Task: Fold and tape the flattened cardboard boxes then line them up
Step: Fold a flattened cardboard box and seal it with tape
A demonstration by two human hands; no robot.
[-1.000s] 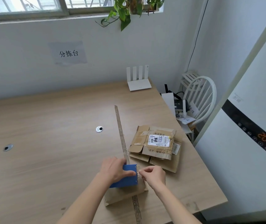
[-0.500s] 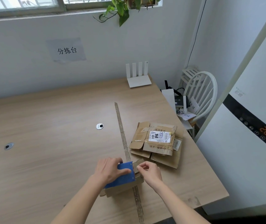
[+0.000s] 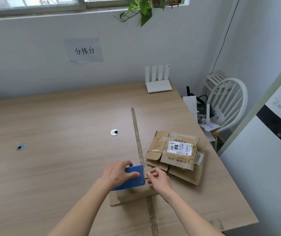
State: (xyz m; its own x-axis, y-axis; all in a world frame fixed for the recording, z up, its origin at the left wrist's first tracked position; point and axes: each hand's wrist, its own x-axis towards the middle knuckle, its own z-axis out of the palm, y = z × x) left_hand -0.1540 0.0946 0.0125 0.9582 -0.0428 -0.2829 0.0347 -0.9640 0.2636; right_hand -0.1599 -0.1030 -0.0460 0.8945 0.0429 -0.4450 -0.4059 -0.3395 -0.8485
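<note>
Cardboard box of brown corrugated board (image 3: 133, 195) is sitting near the front edge of the light wooden table (image 3: 59, 133), across a worn tape strip (image 3: 138, 142). Left hand (image 3: 117, 172) is gripping a blue plastic tape dispenser (image 3: 133, 178) on it. Right hand (image 3: 158, 178) is pinching with curled fingers beside the dispenser; tape itself is unclear. Flattened brown boxes (image 3: 175, 154) are lying just right.

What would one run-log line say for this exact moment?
step: taping box | left hand: grips blue tape dispenser on cardboard box | right hand: pinching at dispenser edge, tape unclear | flattened boxes: stacked right, untouched
</note>
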